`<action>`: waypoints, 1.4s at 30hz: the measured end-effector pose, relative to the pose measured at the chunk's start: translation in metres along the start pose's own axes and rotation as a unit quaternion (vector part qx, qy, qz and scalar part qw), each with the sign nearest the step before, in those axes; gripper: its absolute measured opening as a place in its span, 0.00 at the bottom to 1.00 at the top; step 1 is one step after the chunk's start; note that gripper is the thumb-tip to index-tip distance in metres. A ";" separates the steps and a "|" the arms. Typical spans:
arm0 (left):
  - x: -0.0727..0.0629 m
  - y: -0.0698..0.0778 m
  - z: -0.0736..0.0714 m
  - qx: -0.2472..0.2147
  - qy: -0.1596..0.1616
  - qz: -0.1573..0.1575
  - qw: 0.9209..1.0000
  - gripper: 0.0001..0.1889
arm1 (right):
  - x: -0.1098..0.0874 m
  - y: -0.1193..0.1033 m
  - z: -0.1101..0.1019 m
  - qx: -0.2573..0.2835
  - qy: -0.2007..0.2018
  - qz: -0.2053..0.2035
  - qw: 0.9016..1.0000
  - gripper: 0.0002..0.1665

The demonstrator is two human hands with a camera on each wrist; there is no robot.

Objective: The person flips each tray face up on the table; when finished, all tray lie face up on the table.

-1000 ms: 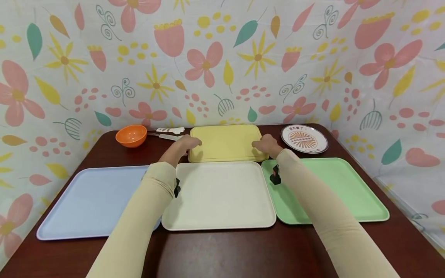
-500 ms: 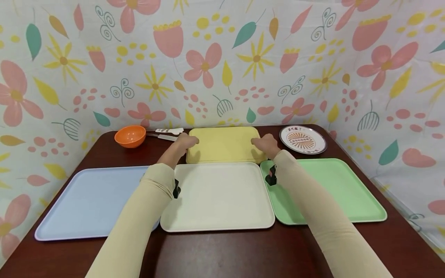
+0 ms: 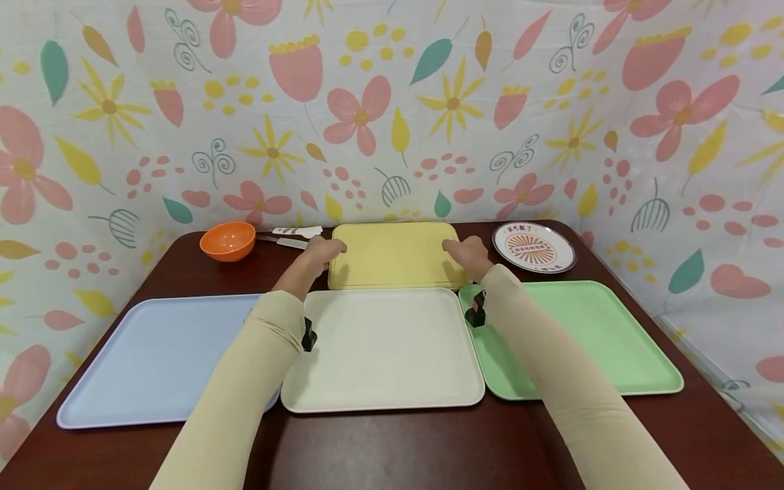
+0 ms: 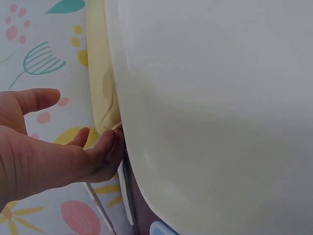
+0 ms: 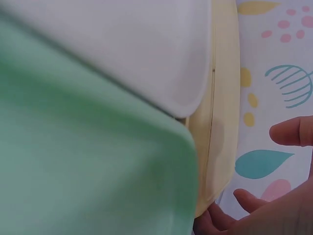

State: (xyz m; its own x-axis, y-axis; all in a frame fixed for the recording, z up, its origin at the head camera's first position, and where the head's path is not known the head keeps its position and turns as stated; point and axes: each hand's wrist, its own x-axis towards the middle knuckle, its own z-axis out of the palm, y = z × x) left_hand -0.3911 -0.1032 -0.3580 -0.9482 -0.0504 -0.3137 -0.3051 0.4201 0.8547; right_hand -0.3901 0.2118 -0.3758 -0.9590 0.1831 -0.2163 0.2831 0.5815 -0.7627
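Note:
A flat yellow rectangular thing (image 3: pixel 395 255), like a soft case with a seam along its side, lies behind the white tray (image 3: pixel 382 350). At its left end is my left hand (image 3: pixel 321 255); in the left wrist view the fingertips (image 4: pixel 116 137) meet its corner while the thumb stands away. My right hand (image 3: pixel 470 255) is at the opposite end. The right wrist view has those fingertips (image 5: pixel 215 218) at the low corner, partly hidden by the green tray (image 5: pixel 98 147), thumb apart. Neither hand visibly pinches the yellow thing.
Left of the white tray lies a blue tray (image 3: pixel 165 361). An orange bowl (image 3: pixel 228 241) stands at the back left, beside utensils with white handles (image 3: pixel 292 242), partly behind my left hand. A round patterned plate (image 3: pixel 534 247) sits back right. Flowered cloth (image 3: pixel 392 102) hangs behind.
My left hand has shifted slightly left, outward from the yellow thing's end. The right hand stays almost where it was, and the yellow thing has barely moved. The head view has shifted a little.

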 end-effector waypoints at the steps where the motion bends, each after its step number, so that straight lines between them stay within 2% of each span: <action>1: -0.001 0.000 -0.001 -0.006 0.000 0.001 1.000 0.43 | 0.001 0.000 0.000 0.005 0.003 0.000 1.000 0.30; 6: 0.004 0.001 -0.004 -0.015 0.020 0.029 0.999 0.39 | 0.006 -0.001 0.001 0.065 0.018 0.008 0.998 0.25; 10: 0.008 0.002 -0.004 0.010 0.048 0.044 0.998 0.15 | 0.007 0.002 0.000 0.084 0.035 0.018 0.996 0.19; 13: 0.008 0.004 -0.002 0.034 0.062 0.037 0.997 0.04 | 0.006 0.005 -0.003 0.071 0.045 0.026 0.996 0.12; 16: 0.006 0.006 0.000 0.038 0.059 0.033 0.997 0.16 | 0.005 0.009 -0.007 0.063 0.052 0.027 0.996 0.06; 19: 0.004 0.008 0.000 0.027 0.044 0.035 0.998 0.23 | 0.005 0.013 -0.011 0.070 0.057 0.028 0.996 0.05; 22: 0.003 0.009 0.000 0.008 0.028 0.041 0.999 0.24 | 0.006 0.014 -0.015 0.089 0.056 0.030 0.994 0.10; 26: -0.001 0.009 -0.003 -0.008 0.011 0.050 0.999 0.17 | 0.006 0.016 -0.022 0.109 0.031 0.026 0.993 0.23; 30: -0.006 0.008 -0.006 -0.019 0.001 0.058 0.998 0.14 | 0.006 0.017 -0.030 0.118 0.008 0.009 0.993 0.30; 34: -0.009 0.009 -0.006 -0.041 0.004 0.069 0.997 0.20 | 0.005 0.017 -0.035 0.135 0.005 -0.003 0.991 0.32; 37: -0.011 0.011 -0.005 -0.066 0.019 0.082 0.994 0.25 | 0.003 0.018 -0.038 0.163 0.013 -0.007 0.987 0.33; 42: -0.016 0.016 -0.003 -0.105 0.036 0.109 0.988 0.28 | 0.002 0.019 -0.040 0.190 0.034 -0.027 0.981 0.31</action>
State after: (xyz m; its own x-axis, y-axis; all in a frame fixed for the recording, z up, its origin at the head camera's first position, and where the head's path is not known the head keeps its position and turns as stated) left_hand -0.3811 -0.0981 -0.3384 -0.9950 -0.0468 -0.0884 -0.0968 0.2310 0.9681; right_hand -0.3858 0.2551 -0.3667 -0.9656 0.2202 -0.1383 0.1939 0.2558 -0.9471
